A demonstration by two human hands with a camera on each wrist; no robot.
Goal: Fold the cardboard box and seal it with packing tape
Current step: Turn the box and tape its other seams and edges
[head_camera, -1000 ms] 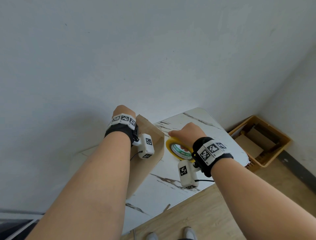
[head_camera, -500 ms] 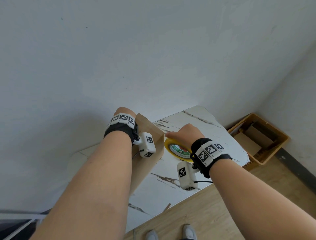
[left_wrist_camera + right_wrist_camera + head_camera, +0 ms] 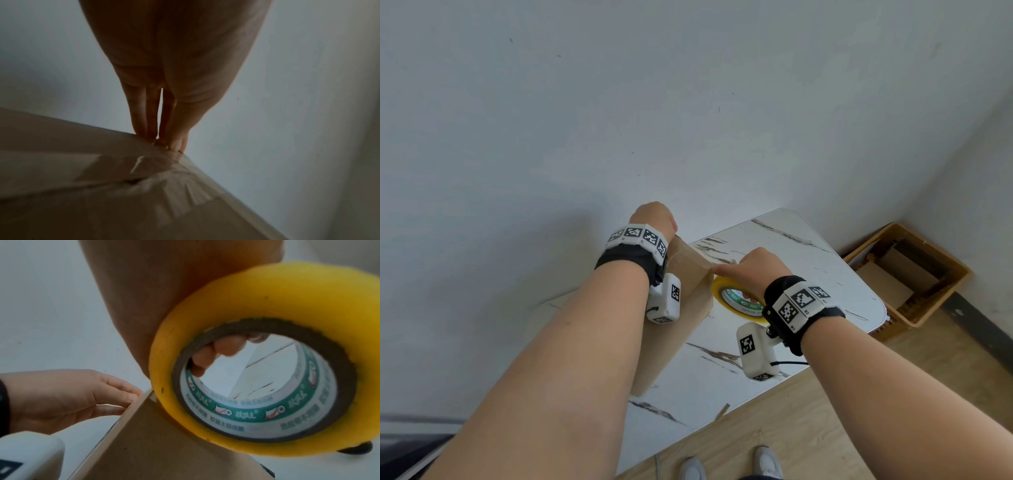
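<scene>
Cardboard box [image 3: 688, 308] under left hand [image 3: 654, 217], straight fingers pressing top corner. Yellow tape roll [image 3: 739, 298] gripped through core by right hand [image 3: 755, 265], now lifted against box edge; sealing underway.

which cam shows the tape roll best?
Right wrist. The tape roll fills the frame, label legible, with the right hand's fingers hooked through its core, next to the box. Head view shows only part of it behind the wrist. Left wrist view doesn't show it.
</scene>
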